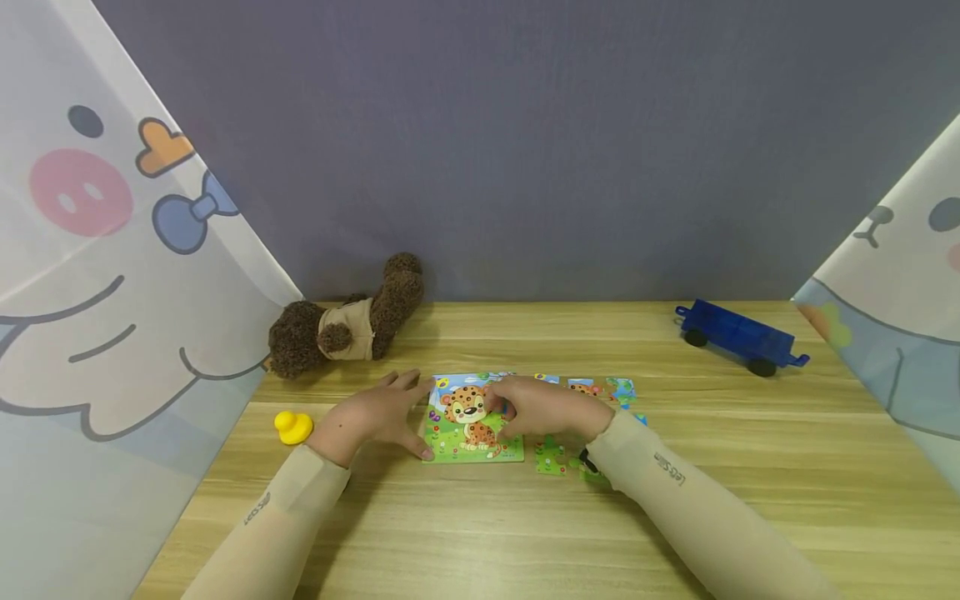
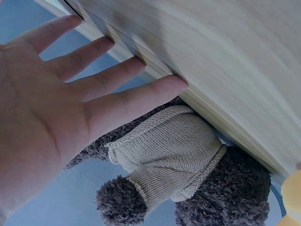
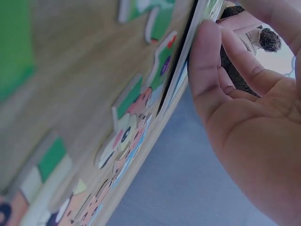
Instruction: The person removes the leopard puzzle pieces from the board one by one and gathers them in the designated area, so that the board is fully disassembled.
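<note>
A flat picture board [image 1: 450, 446] with a spotted leopard cub on grass lies on the wooden table between both hands. At its left edge, my left hand [image 1: 375, 412] has its fingers spread, the thumb by the lower left corner. In the left wrist view, that palm [image 2: 33, 108] shows nothing in it. My right hand [image 1: 551, 406] reaches over the board's right side with bent, apart fingers. The right wrist view shows a fingertip [image 3: 207, 35] right at the board's edge. Loose jigsaw pieces [image 1: 550, 458] lie right of the board, partly hidden under the right hand and sleeve.
A brown plush bear [image 1: 296, 337] in a tan knitted top lies at the back left. Nearer, a yellow rubber duck [image 1: 293, 427] sits left of the left hand. A blue toy wagon [image 1: 738, 333] stands at the back right. A grey wall [image 1: 525, 167] rises behind the table.
</note>
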`<move>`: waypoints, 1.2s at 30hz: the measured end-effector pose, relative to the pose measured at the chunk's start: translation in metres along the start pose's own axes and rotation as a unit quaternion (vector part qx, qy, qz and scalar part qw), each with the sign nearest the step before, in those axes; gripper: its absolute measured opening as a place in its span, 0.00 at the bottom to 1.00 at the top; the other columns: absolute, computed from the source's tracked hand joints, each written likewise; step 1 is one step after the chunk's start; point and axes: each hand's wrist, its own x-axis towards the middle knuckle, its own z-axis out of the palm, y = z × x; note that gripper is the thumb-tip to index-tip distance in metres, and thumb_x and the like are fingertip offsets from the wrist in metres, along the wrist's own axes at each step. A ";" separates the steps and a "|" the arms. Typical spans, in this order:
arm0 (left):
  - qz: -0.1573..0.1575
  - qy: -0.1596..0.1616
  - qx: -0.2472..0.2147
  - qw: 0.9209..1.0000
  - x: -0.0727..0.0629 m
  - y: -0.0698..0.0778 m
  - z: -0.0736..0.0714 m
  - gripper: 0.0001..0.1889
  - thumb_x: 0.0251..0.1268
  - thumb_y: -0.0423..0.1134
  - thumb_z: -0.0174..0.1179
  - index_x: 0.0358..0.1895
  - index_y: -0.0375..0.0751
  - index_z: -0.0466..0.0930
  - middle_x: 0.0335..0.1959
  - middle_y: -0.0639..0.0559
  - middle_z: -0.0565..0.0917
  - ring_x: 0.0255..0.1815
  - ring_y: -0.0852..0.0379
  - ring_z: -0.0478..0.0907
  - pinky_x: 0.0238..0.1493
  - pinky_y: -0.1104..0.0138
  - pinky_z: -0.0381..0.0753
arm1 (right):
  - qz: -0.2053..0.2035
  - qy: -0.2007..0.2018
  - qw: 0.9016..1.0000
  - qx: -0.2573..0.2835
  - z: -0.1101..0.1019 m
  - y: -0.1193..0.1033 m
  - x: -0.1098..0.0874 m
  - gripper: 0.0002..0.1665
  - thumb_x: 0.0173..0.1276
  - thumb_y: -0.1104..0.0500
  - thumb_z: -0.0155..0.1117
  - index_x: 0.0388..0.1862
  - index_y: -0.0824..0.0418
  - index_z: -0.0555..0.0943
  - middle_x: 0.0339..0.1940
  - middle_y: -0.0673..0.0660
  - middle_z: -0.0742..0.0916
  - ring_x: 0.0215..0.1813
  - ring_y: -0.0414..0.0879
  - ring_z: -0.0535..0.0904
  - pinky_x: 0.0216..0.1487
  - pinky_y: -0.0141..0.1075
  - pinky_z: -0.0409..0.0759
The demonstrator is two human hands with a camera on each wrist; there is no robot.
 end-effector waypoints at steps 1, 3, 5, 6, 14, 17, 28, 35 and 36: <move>0.000 0.000 0.000 1.000 0.000 0.000 0.000 0.67 0.47 0.65 0.83 0.88 0.49 0.52 0.90 0.35 0.48 0.88 0.22 0.44 0.78 0.22 0.57 | -0.001 -0.002 1.000 -0.003 0.000 0.000 0.000 0.17 0.69 0.60 0.78 0.53 0.54 0.83 0.50 0.53 0.83 0.48 0.45 0.77 0.50 0.36 0.79; 0.001 0.000 0.000 1.000 0.000 0.000 0.000 0.67 0.47 0.65 0.83 0.88 0.49 0.52 0.90 0.35 0.48 0.88 0.22 0.45 0.78 0.22 0.58 | 0.000 -0.005 1.000 -0.005 0.001 0.001 0.000 0.16 0.69 0.61 0.77 0.53 0.55 0.83 0.49 0.53 0.82 0.48 0.46 0.76 0.51 0.35 0.79; 0.002 -0.001 0.000 1.000 0.000 -0.001 0.000 0.67 0.47 0.65 0.83 0.88 0.49 0.52 0.90 0.35 0.48 0.88 0.22 0.45 0.79 0.22 0.58 | 0.004 -0.006 1.000 -0.012 0.002 0.001 -0.001 0.15 0.70 0.61 0.77 0.53 0.55 0.83 0.48 0.53 0.81 0.48 0.45 0.76 0.50 0.34 0.79; 0.002 0.000 0.001 1.000 0.001 -0.001 0.000 0.67 0.47 0.65 0.83 0.88 0.49 0.52 0.90 0.35 0.49 0.88 0.22 0.45 0.79 0.23 0.59 | 0.007 -0.006 1.000 -0.012 0.002 0.001 -0.002 0.15 0.70 0.62 0.77 0.53 0.56 0.83 0.48 0.53 0.81 0.48 0.45 0.76 0.50 0.34 0.79; 0.005 0.003 0.007 1.000 0.001 -0.001 0.000 0.67 0.47 0.65 0.83 0.88 0.49 0.53 0.90 0.35 0.49 0.88 0.22 0.45 0.79 0.23 0.59 | 0.023 -0.002 1.000 -0.016 0.004 -0.003 -0.002 0.16 0.69 0.58 0.78 0.53 0.54 0.85 0.48 0.53 0.80 0.46 0.44 0.74 0.48 0.34 0.78; 0.004 0.005 0.007 1.000 0.002 -0.001 0.001 0.67 0.46 0.65 0.83 0.88 0.49 0.53 0.90 0.35 0.50 0.88 0.22 0.46 0.79 0.24 0.60 | 0.024 -0.001 1.000 0.001 0.004 -0.003 -0.002 0.16 0.68 0.59 0.79 0.52 0.56 0.85 0.48 0.53 0.80 0.47 0.44 0.74 0.49 0.34 0.78; 0.002 0.005 0.009 1.000 0.000 -0.001 0.001 0.67 0.46 0.65 0.83 0.88 0.49 0.54 0.90 0.36 0.50 0.88 0.22 0.47 0.79 0.24 0.60 | 0.015 0.003 1.000 0.009 0.006 -0.003 -0.002 0.15 0.66 0.60 0.80 0.49 0.53 0.85 0.44 0.55 0.78 0.42 0.45 0.71 0.42 0.33 0.76; 0.004 0.005 0.008 1.000 0.000 -0.001 0.000 0.67 0.46 0.66 0.83 0.88 0.49 0.53 0.90 0.35 0.50 0.88 0.23 0.47 0.79 0.24 0.60 | 0.003 0.001 1.000 0.000 0.005 -0.003 -0.004 0.15 0.66 0.57 0.81 0.46 0.52 0.83 0.42 0.55 0.75 0.40 0.43 0.68 0.40 0.32 0.72; 0.006 0.006 0.009 1.000 0.000 -0.001 0.000 0.67 0.46 0.66 0.83 0.88 0.49 0.53 0.90 0.35 0.50 0.88 0.22 0.47 0.79 0.24 0.60 | 0.002 0.001 1.000 -0.001 0.005 -0.003 -0.004 0.15 0.66 0.56 0.81 0.46 0.52 0.83 0.42 0.54 0.75 0.40 0.42 0.68 0.40 0.32 0.71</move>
